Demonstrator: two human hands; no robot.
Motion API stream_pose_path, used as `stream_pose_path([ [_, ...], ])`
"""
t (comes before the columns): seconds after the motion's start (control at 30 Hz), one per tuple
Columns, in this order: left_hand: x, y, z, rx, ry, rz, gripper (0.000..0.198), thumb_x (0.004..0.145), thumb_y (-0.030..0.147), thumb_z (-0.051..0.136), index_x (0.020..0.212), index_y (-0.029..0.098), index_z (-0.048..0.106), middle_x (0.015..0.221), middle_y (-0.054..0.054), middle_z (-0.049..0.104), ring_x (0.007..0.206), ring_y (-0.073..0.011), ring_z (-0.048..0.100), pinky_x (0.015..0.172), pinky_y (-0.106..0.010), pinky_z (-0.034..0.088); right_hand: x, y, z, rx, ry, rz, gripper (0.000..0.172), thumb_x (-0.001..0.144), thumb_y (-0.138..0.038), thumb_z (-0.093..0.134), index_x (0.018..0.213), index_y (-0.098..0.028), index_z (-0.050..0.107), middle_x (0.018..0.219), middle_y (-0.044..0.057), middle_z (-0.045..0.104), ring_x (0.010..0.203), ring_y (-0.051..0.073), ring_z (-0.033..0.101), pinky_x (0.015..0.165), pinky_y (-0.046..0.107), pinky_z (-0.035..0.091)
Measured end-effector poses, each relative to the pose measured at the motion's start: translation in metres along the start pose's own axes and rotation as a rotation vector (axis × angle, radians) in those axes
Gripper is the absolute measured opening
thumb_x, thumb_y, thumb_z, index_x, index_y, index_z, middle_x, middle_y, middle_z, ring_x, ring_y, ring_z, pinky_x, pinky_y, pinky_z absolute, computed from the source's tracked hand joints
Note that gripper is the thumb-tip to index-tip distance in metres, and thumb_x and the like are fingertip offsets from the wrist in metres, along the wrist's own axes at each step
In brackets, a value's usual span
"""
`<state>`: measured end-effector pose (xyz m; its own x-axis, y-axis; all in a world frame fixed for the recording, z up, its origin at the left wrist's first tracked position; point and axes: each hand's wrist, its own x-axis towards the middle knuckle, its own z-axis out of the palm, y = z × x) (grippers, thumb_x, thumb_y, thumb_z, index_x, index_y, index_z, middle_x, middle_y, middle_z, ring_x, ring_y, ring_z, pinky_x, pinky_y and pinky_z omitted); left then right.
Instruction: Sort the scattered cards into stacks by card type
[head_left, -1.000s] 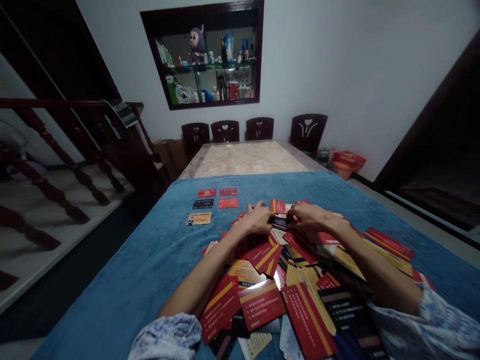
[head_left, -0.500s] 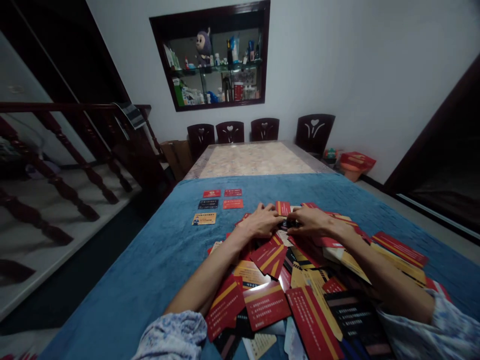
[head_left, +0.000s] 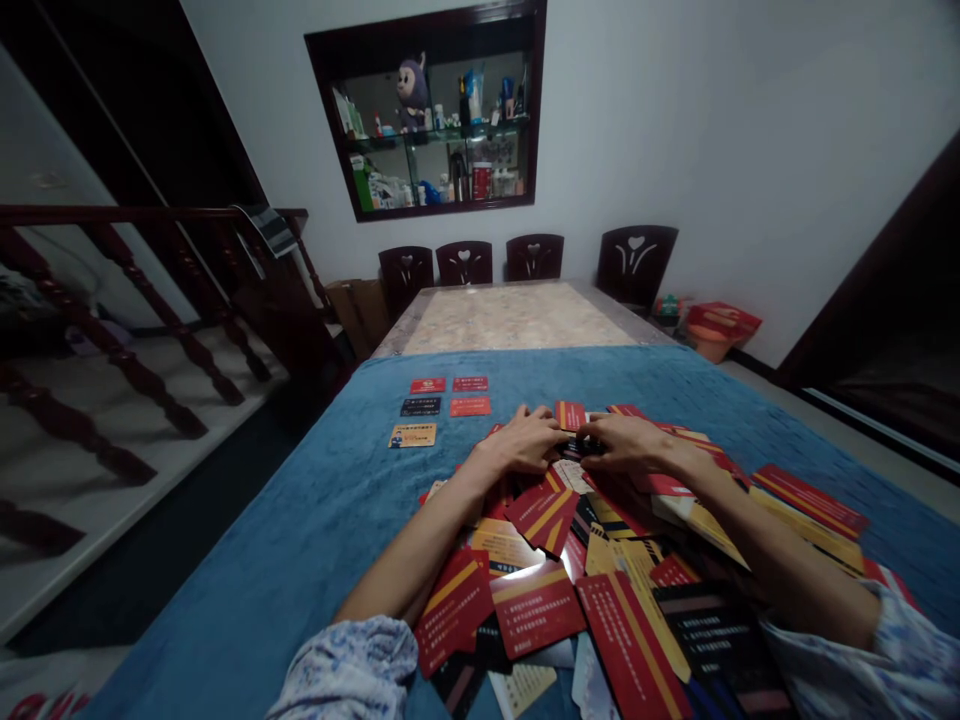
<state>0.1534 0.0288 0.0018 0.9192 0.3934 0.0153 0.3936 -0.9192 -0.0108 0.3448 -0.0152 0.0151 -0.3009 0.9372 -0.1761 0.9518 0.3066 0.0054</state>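
A loose pile of red, yellow and black printed cards (head_left: pixel 537 608) lies before me on the blue cloth (head_left: pixel 330 500). At the far part of this heap, my left hand (head_left: pixel 525 440) is bent over the cards, its fingertips at the left side of a black card (head_left: pixel 572 447). From the other side my right hand (head_left: pixel 622 443) has its curled fingers on the same card. Only a small strip of that card shows between the hands. Left of the pile, several cards lie apart in two short columns, with a yellow card (head_left: pixel 412 435) nearest me.
Beyond the cloth, the pale tabletop (head_left: pixel 517 315) stretches toward dark chairs (head_left: pixel 465 263) along the wall. A wooden railing (head_left: pixel 150 214) runs at the left. An orange bin (head_left: pixel 711 340) with a red bag stands on the floor at the right.
The whole view has shifted slightly, so things appear a little further right. Both hands stay at the black card, with barely any movement of the fingers.
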Motion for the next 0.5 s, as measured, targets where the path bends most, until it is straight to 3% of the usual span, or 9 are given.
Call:
stream_pose_path([
  [0.3, -0.002, -0.005, -0.002, -0.041, 0.019, 0.01, 0.02, 0.088, 0.022, 0.053, 0.097, 0.026, 0.07, 0.105, -0.005, 0.07, 0.116, -0.0243, 0.049, 0.099, -0.039, 0.035, -0.007, -0.002, -0.008, 0.099, 0.016, -0.046, 0.038, 0.075, -0.034, 0.069, 0.111, -0.021, 0.07, 0.105, 0.011, 0.067, 0.091, 0.024, 0.065, 0.076, 0.03, 0.048],
  [0.5, -0.003, -0.007, -0.007, -0.041, 0.014, 0.012, 0.018, 0.088, 0.024, 0.054, 0.093, 0.024, 0.072, 0.097, -0.005, 0.07, 0.111, -0.0232, 0.054, 0.097, -0.037, 0.036, -0.011, -0.002, -0.011, 0.181, 0.048, -0.066, 0.026, 0.074, -0.023, 0.066, 0.099, -0.024, 0.073, 0.097, 0.01, 0.071, 0.09, 0.025, 0.065, 0.077, 0.03, 0.048],
])
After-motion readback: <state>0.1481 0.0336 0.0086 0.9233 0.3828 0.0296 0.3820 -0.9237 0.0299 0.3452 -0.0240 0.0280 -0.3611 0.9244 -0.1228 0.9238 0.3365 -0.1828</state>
